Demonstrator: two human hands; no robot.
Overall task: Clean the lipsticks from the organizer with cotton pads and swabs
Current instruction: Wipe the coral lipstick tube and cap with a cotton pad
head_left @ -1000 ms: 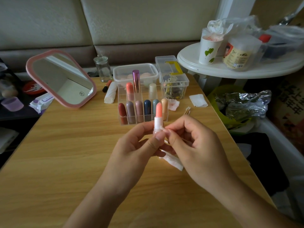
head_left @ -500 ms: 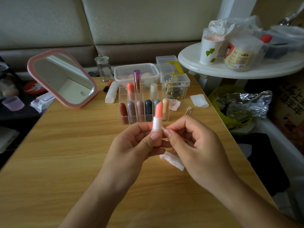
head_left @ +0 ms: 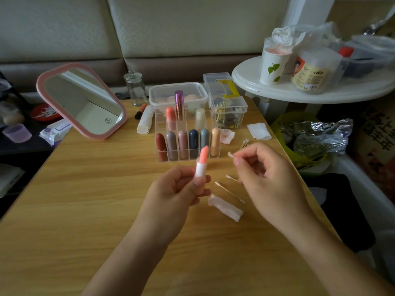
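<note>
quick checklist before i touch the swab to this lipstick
1. left hand grips the lipstick, colour end up and exposed: ok
2. right hand pinches the cotton swab: ok
3. swab tip in contact with the lipstick: not ok, it is held apart, off to the right
4. swab tip clean: cannot tell, it is blurred
5. spare swabs and folded cotton pad lying on the table between the hands: ok
</note>
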